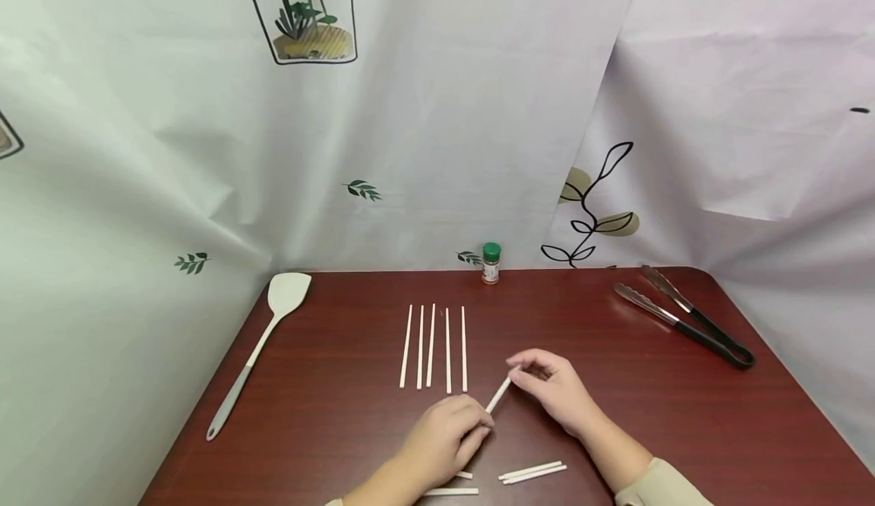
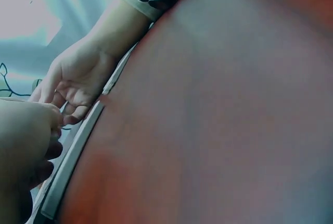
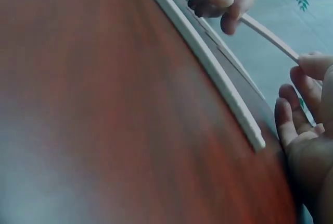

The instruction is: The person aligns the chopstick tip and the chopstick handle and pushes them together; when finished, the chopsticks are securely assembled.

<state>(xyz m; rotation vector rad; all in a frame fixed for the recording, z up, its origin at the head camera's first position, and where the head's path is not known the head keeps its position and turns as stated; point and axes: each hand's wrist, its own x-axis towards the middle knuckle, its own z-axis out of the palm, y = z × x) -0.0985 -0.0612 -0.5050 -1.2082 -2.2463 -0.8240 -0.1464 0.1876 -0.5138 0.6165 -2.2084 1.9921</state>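
Observation:
Between my two hands is a thin white stick, slanting up to the right in the head view. My left hand pinches its near end, and my right hand holds its far end between thumb and fingers. The right wrist view shows the same stick raised off the table, a hand at each end. Beyond my left hand, several more white sticks lie side by side in a row. Nearer me lie other sticks, and some are partly covered by my left hand and forearm.
A white spatula with a grey handle lies along the table's left side. Metal tongs with black handles lie spread at the right. A small green-capped spice jar stands at the back edge of the dark red table, before a hanging cloth.

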